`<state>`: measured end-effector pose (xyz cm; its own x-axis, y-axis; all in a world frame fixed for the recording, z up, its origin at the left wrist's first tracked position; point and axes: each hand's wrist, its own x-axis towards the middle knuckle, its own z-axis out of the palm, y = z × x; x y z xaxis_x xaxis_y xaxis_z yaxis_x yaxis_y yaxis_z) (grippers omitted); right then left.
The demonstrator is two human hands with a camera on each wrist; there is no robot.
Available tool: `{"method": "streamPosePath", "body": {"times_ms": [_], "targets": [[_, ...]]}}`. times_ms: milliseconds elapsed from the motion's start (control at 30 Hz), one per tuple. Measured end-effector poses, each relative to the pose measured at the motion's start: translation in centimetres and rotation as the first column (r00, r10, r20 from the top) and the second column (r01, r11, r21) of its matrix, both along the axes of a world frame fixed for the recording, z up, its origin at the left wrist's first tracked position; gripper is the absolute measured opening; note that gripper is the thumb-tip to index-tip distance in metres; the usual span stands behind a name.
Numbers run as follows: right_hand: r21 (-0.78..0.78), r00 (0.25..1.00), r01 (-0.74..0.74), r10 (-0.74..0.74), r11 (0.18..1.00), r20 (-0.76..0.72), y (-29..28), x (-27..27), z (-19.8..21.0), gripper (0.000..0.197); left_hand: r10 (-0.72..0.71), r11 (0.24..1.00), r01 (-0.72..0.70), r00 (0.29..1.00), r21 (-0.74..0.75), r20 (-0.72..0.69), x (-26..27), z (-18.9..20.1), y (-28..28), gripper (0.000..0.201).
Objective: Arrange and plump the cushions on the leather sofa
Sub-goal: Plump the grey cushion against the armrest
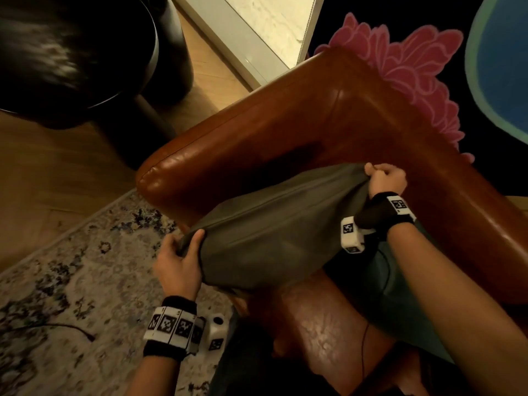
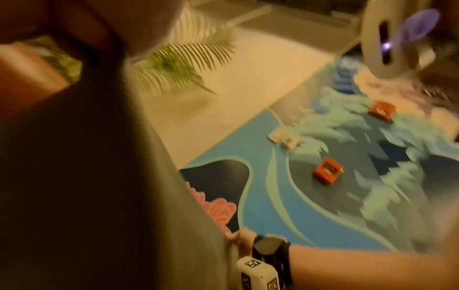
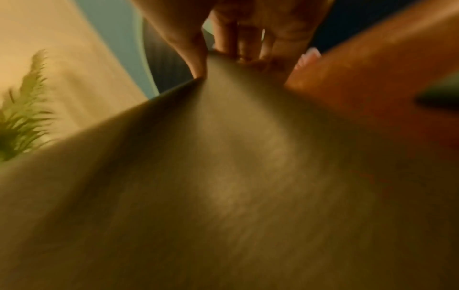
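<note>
A grey-olive cushion (image 1: 265,232) is held above the corner of the brown leather sofa (image 1: 285,130). My left hand (image 1: 178,258) grips its near-left corner, fingers curled round the fabric. My right hand (image 1: 385,178) pinches the far-right corner in a fist near the sofa's back. A dark teal cushion (image 1: 400,287) lies on the seat under my right forearm. In the right wrist view the fingers (image 3: 223,35) bunch the cushion (image 3: 223,176) fabric. The left wrist view shows the cushion (image 2: 99,186) filling the left side, with the right hand (image 2: 244,241) at its far corner.
A patterned pale rug (image 1: 71,295) lies left of the sofa, with a dark round stool (image 1: 85,52) on the wood floor. A dark rug with a pink flower (image 1: 408,70) lies behind the sofa. Small orange and white objects (image 2: 327,170) sit on the blue rug. A green plant (image 2: 178,60) stands nearby.
</note>
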<state>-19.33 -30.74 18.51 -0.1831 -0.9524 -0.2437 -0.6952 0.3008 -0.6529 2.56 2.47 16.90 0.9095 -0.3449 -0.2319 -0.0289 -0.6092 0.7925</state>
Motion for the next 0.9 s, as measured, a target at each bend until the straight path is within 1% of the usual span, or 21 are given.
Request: {"method": "streamPosePath", "body": {"times_ms": [33,67,133,167,200,267,300,367,433,533,567,600,633,667,700,733,767,800,833,867,900], "targets": [[0.03,0.998,-0.056,0.055,0.998,0.018,0.5,0.6,-0.8,0.019,0.016,0.999,-0.015,1.0,0.043,-0.023,0.5,-0.8,0.1,0.032],[0.085,0.987,-0.163,0.162,0.983,0.013,0.9,1.0,-1.7,0.026,0.01,0.993,-0.002,0.998,0.115,-0.066,1.1,-1.9,0.3,0.033],[0.221,0.908,-0.394,0.414,0.892,-0.054,1.6,1.6,-2.8,0.036,-0.033,0.965,0.074,0.986,0.25,-0.166,2.5,-4.0,1.0,0.042],[0.264,0.865,-0.459,0.495,0.848,-0.085,1.7,1.9,-2.9,0.038,-0.032,0.954,0.09,0.979,0.284,-0.203,3.1,-4.8,1.3,0.045],[0.287,0.84,-0.492,0.535,0.822,-0.092,1.9,2.2,-3.0,0.037,-0.011,0.95,0.08,0.974,0.302,-0.224,3.6,-5.2,1.3,0.046],[0.323,0.799,-0.538,0.593,0.778,-0.097,2.3,2.9,-3.0,0.043,0.034,0.944,0.035,0.979,0.328,-0.202,4.4,-5.3,1.0,0.052],[0.339,0.762,-0.566,0.634,0.751,-0.132,2.3,3.2,-3.2,0.048,0.02,0.939,0.045,0.983,0.342,-0.184,4.6,-5.4,0.9,0.055],[0.328,0.68,-0.609,0.688,0.722,-0.253,1.7,3.2,-3.3,0.046,-0.055,0.933,0.106,0.986,0.343,-0.156,4.8,-5.4,0.7,0.053],[0.264,0.688,-0.616,0.67,0.742,-0.279,0.4,2.7,-2.6,0.04,-0.094,0.945,0.129,0.988,0.301,-0.126,4.8,-5.2,1.1,0.048],[0.253,0.762,-0.578,0.624,0.776,-0.172,-1.0,2.2,-0.8,0.045,-0.075,0.973,0.078,0.997,0.216,-0.023,4.6,-3.8,1.9,0.04],[0.254,0.757,-0.586,0.632,0.769,-0.167,-1.0,2.2,-0.6,0.046,-0.074,0.975,0.072,0.997,0.211,0.003,4.2,-3.5,2.2,0.039],[0.254,0.725,-0.609,0.657,0.751,-0.206,-0.9,2.2,-0.7,0.044,-0.088,0.973,0.083,0.996,0.215,0.015,3.9,-3.4,2.3,0.038],[0.252,0.66,-0.649,0.696,0.718,-0.283,-0.9,2.1,-0.9,0.042,-0.114,0.967,0.107,0.993,0.231,0.015,3.6,-3.7,2.4,0.038],[0.274,0.551,-0.696,0.739,0.664,-0.388,-0.6,2.0,-1.1,0.041,-0.14,0.957,0.135,0.99,0.255,0.001,3.3,-4.0,2.7,0.036],[0.303,0.415,-0.741,0.764,0.598,-0.494,-0.2,1.8,-1.2,0.044,-0.169,0.941,0.161,0.986,0.298,0.0,3.2,-4.3,3.0,0.035],[0.315,0.287,-0.78,0.757,0.54,-0.587,0.4,1.7,-1.5,0.051,-0.223,0.911,0.194,0.974,0.365,0.036,3.1,-4.6,3.4,0.035],[0.294,0.205,-0.821,0.734,0.489,-0.648,1.4,1.7,-1.9,0.059,-0.298,0.863,0.225,0.95,0.452,0.097,2.9,-4.9,3.7,0.037],[0.246,0.176,-0.863,0.719,0.441,-0.672,3.0,2.0,-2.2,0.066,-0.378,0.813,0.25,0.913,0.525,0.151,2.2,-4.9,3.5,0.041],[0.197,0.165,-0.904,0.735,0.379,-0.657,5.3,2.6,-2.7,0.069,-0.471,0.771,0.296,0.861,0.565,0.192,1.1,-4.8,2.9,0.045],[0.176,0.13,-0.939,0.778,0.296,-0.614,8.0,3.5,-3.4,0.071,-0.573,0.727,0.373,0.793,0.576,0.209,-0.1,-4.6,1.8,0.05],[0.18,0.047,-0.967,0.825,0.179,-0.564,11.2,4.4,-4.4,0.07,-0.672,0.673,0.468,0.711,0.573,0.208,-1.6,-4.5,0.5,0.054]]}}
